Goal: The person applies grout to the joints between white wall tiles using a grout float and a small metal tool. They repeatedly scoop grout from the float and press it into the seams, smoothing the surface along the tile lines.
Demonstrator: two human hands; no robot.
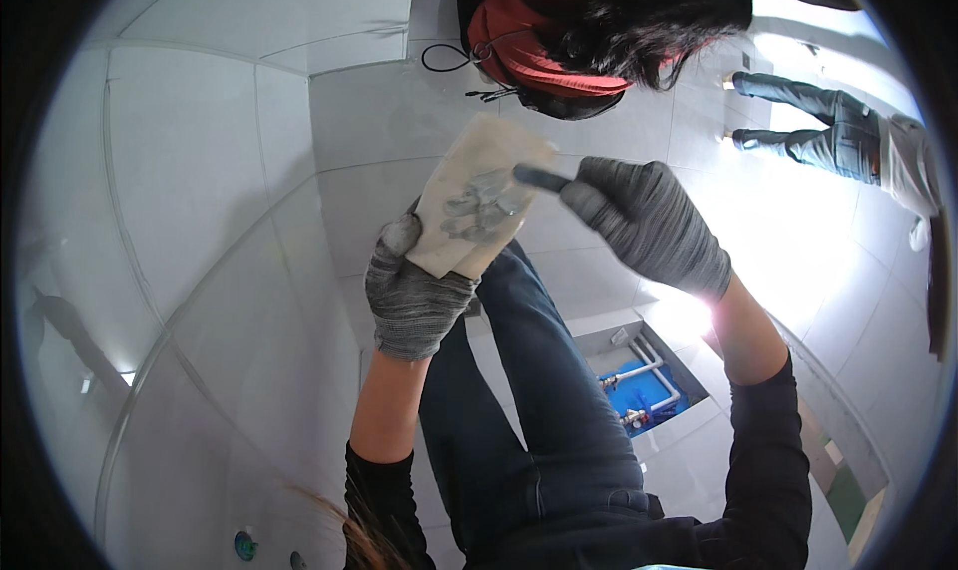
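Note:
My left hand [414, 290], in a grey knitted glove, grips the lower left end of a flat cream-coloured board [454, 186]. Wet-looking grey paste [484, 209] is smeared over the middle of the board. My right hand [654, 221], gloved the same way, is closed around a small dark flat-bladed tool [539, 178]. The tool's tip is at the right edge of the board, close to the paste. Whether it touches the board I cannot tell. The tool's handle is hidden inside my fist.
Pale tiled walls [190, 161] rise at the left. A person in red [519, 46] with a black bag is at the top; another in jeans [833, 126] is at the upper right. A recessed opening with white pipes [639, 373] lies below my right hand. A green pipe stub [245, 545] is at lower left.

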